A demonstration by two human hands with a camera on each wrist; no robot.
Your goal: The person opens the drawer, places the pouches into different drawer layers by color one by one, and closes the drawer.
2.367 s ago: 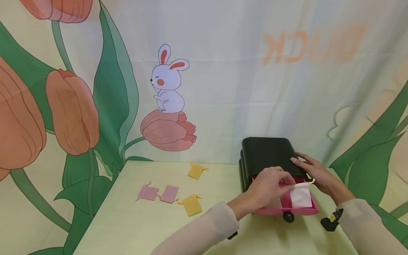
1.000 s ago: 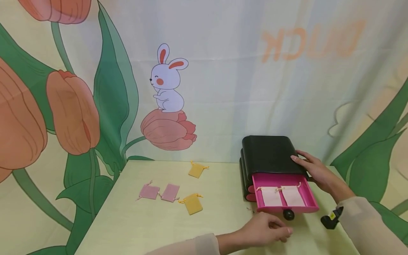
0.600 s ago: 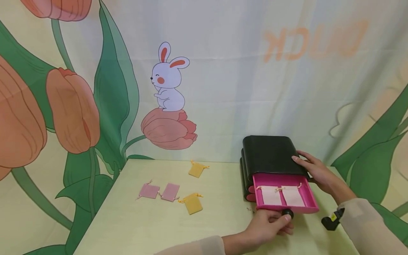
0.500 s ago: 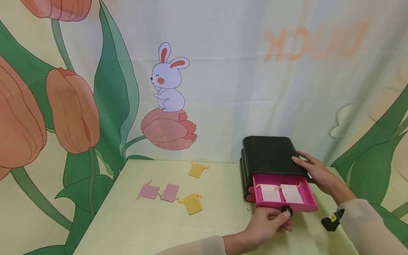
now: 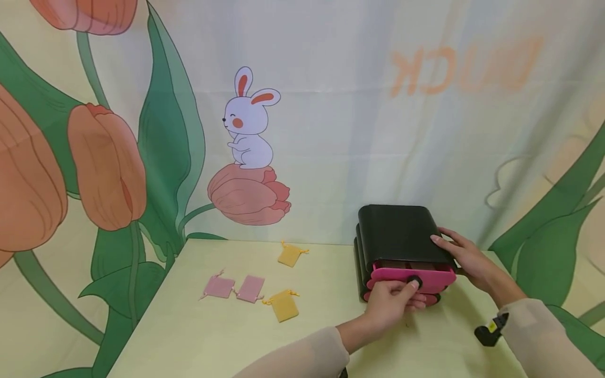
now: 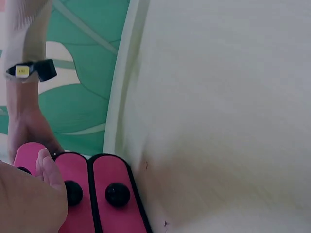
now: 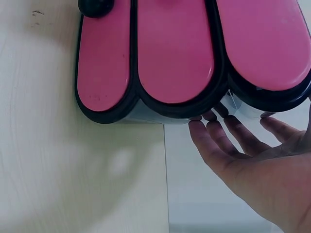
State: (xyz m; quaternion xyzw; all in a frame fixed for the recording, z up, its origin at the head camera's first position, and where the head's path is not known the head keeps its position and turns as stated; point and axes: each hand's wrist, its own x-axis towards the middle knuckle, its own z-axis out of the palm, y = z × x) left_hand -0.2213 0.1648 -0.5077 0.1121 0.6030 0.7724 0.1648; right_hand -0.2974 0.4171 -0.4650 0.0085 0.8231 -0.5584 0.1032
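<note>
A black drawer box [image 5: 402, 231] with pink drawer fronts stands at the table's right side. My left hand [image 5: 385, 307] pinches the round black knob [image 5: 414, 282] of the top drawer [image 5: 437, 279], which sticks out only slightly. In the left wrist view that hand covers most of the top front. My right hand [image 5: 475, 262] rests against the box's right side, thumb on its upper edge. Seen from the right wrist, its fingers [image 7: 248, 138] are spread and lightly bent, tips touching the wall. The pouches inside the top drawer are hidden.
Two yellow drawstring pouches [image 5: 284, 305] and two pink drawstring pouches [image 5: 250, 289] lie on the pale table [image 5: 198, 336] left of the box. Behind the table hangs a printed curtain [image 5: 321, 131] with a rabbit and tulips.
My left hand laid a white pouch beside another in the top drawer, let go, took the knob and pushed the drawer nearly all the way in. My right hand stayed at the box's side.
</note>
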